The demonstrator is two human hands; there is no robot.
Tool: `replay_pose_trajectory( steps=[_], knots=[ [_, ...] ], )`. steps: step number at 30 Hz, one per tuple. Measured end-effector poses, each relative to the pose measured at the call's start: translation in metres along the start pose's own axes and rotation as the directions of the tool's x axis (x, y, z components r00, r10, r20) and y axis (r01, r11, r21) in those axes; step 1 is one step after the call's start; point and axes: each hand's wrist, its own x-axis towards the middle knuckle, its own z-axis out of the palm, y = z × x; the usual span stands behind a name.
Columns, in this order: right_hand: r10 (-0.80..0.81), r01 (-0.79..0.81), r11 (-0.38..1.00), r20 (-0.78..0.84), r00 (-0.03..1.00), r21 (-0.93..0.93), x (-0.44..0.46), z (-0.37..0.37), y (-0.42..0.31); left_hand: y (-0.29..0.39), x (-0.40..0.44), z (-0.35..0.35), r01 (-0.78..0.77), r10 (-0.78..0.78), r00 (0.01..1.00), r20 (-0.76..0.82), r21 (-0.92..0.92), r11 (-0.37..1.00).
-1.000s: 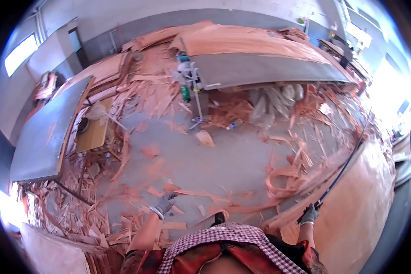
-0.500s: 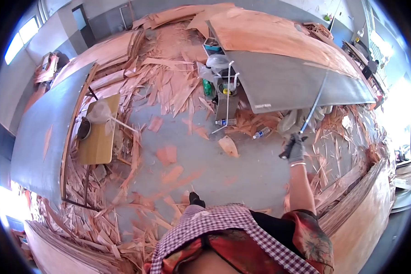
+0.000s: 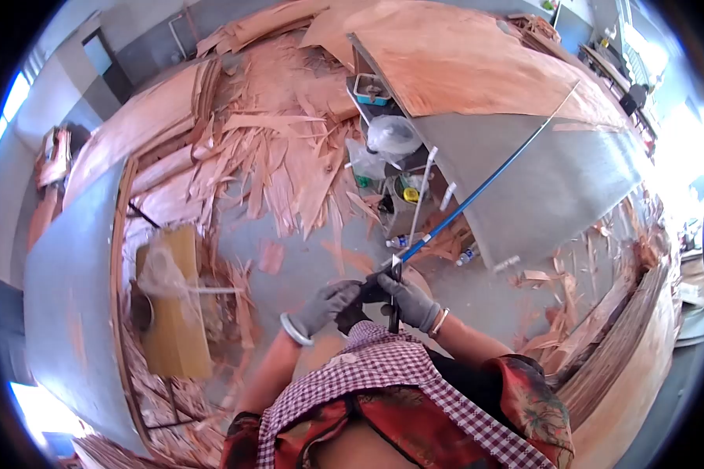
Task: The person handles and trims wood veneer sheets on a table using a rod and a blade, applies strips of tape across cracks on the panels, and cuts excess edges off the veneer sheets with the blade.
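A long, thin blue rod with a black handle (image 3: 477,190) slants from my hands up to the right, its tip over the veneer on the table. In a grey glove, my right hand (image 3: 411,303) is closed round the black handle in front of my apron. My left hand (image 3: 326,308), also gloved, is closed at the dark rear end of the handle, close beside the right one. The fingers of the left partly hide what they grip. A black part hangs down below the right hand.
Reddish veneer sheets (image 3: 461,70) cover the far part of a grey-topped table (image 3: 524,180). Veneer scraps (image 3: 289,172) litter the floor. A grey board (image 3: 74,297) and a small wooden stool (image 3: 176,344) stand left. Stacked veneer (image 3: 626,359) lies right, and bottles (image 3: 467,254) lie under the table.
My right hand has come down and left with the rod, from an outstretched position to before my body. My left hand has come into view and joined it at the handle.
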Motion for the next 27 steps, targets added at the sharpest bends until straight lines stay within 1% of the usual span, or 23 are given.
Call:
replay_pose_trajectory(
  steps=[1, 2, 3, 4, 5, 6, 7, 8, 9, 10, 11, 13, 14, 16, 19, 20, 21, 23, 24, 27],
  knots=[
    [-0.013, 0.016, 0.997, 0.04, 0.999, -0.073, 0.013, 0.006, -0.016, 0.027, 0.017, -0.009, 0.06, -0.062, 0.998, 0.017, 0.115, 0.992],
    [-0.109, 0.113, 0.981, 0.032, 0.993, -0.16, 0.028, 0.003, -0.033, 0.047, 0.031, -0.02, 0.126, -0.137, 0.99, 0.031, 0.224, 0.966],
    [-0.135, 0.135, 0.991, -0.018, 0.991, 0.021, 0.058, -0.012, -0.033, 0.06, 0.04, -0.038, 0.179, -0.178, 0.984, -0.029, 0.267, 0.947],
    [-0.114, 0.126, 0.97, -0.068, 0.991, 0.208, 0.088, -0.034, -0.038, 0.074, 0.048, -0.062, 0.224, -0.207, 0.974, -0.088, 0.309, 0.924],
    [-0.085, 0.124, 0.916, -0.117, 0.99, 0.382, 0.112, -0.054, -0.05, 0.086, 0.054, -0.083, 0.266, -0.228, 0.963, -0.145, 0.345, 0.9],
    [-0.115, 0.175, 0.9, -0.17, 0.979, 0.399, 0.125, -0.06, -0.079, 0.103, 0.058, -0.102, 0.288, -0.233, 0.951, -0.204, 0.307, 0.907],
    [-0.147, 0.229, 0.885, -0.224, 0.963, 0.406, 0.136, -0.067, -0.111, 0.119, 0.059, -0.121, 0.294, -0.219, 0.945, -0.244, 0.335, 0.895],
    [-0.113, 0.212, 0.861, -0.231, 0.966, 0.463, 0.153, -0.085, -0.128, 0.131, 0.061, -0.139, 0.294, -0.199, 0.94, -0.278, 0.363, 0.884],
    [-0.081, 0.2, 0.83, -0.243, 0.967, 0.521, 0.169, -0.099, -0.146, 0.139, 0.067, -0.155, 0.279, -0.183, 0.94, -0.288, 0.337, 0.899],
    [-0.167, 0.327, 0.846, -0.372, 0.913, 0.421, 0.191, -0.108, -0.163, 0.147, 0.072, -0.169, 0.265, -0.17, 0.94, -0.297, 0.317, 0.911],
    [-0.257, 0.437, 0.846, -0.487, 0.835, 0.304, 0.214, -0.112, -0.182, 0.154, 0.08, -0.183, 0.278, -0.188, 0.936, -0.298, 0.296, 0.914],
    [-0.219, 0.419, 0.867, -0.549, 0.807, 0.269, 0.255, -0.134, -0.211, 0.168, 0.1, -0.211, 0.3, -0.217, 0.926, -0.309, 0.253, 0.92],
    [-0.222, 0.445, 0.856, -0.59, 0.776, 0.262, 0.276, -0.147, -0.218, 0.17, 0.117, -0.23, 0.28, -0.215, 0.933, -0.289, 0.206, 0.938],
    [-0.228, 0.496, 0.833, -0.665, 0.711, 0.245, 0.314, -0.166, -0.23, 0.182, 0.153, -0.26, 0.286, -0.23, 0.939, -0.256, 0.207, 0.936],
    [-0.198, 0.436, 0.894, -0.787, 0.585, 0.099, 0.35, -0.182, -0.242, 0.205, 0.202, -0.297, 0.282, -0.247, 0.95, -0.189, 0.186, 0.941],
    [-0.187, 0.417, 0.904, -0.793, 0.58, 0.092, 0.361, -0.19, -0.242, 0.208, 0.222, -0.314, 0.276, -0.251, 0.955, -0.156, 0.171, 0.946],
    [-0.171, 0.43, 0.897, -0.819, 0.548, 0.101, 0.367, -0.186, -0.246, 0.212, 0.24, -0.331, 0.276, -0.259, 0.958, -0.121, 0.15, 0.949],
    [-0.143, 0.448, 0.888, -0.863, 0.485, 0.105, 0.374, -0.179, -0.26, 0.227, 0.273, -0.358, 0.294, -0.283, 0.956, -0.083, 0.213, 0.932],
    [-0.155, 0.54, 0.835, -0.896, 0.417, 0.108, 0.388, -0.18, -0.263, 0.233, 0.292, -0.372, 0.294, -0.287, 0.956, -0.066, 0.23, 0.928],
    [-0.231, 0.553, 0.833, -0.922, 0.309, -0.023, 0.401, -0.179, -0.265, 0.256, 0.349, -0.394, 0.302, -0.307, 0.951, -0.027, 0.286, 0.909]
  ],
)
